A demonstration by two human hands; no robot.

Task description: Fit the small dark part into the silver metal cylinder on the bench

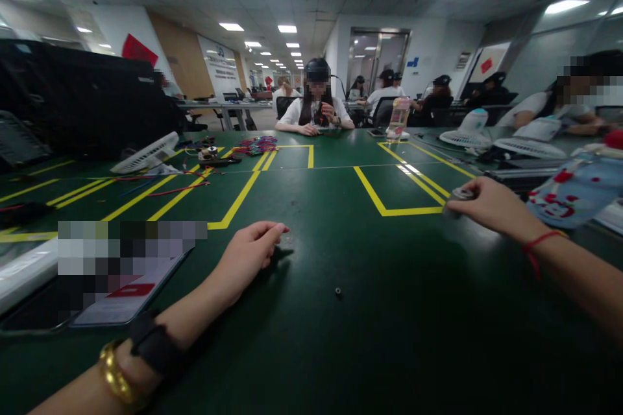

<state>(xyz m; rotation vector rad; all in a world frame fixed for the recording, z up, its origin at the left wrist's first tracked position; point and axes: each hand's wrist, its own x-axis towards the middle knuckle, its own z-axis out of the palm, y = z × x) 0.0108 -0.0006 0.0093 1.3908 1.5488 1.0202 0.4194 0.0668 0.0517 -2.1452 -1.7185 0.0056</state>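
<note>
My right hand grips a small grey cylinder with a metallic-looking top, between thumb and fingers, at the tabletop on the right. Closer in and to the left, my left hand hovers low over the green table with its thumb and fingers pressed together. Whatever may be in that pinch is too small to name. A tiny dark ring-shaped part lies on the table between my hands, nearer to me, and neither hand touches it.
Two phones lie at left beside a white strip. Beyond them are loose wires and a white fan. Yellow tape marks the green table. At right stand a blue cherry-patterned pouch and more fans. A person sits opposite.
</note>
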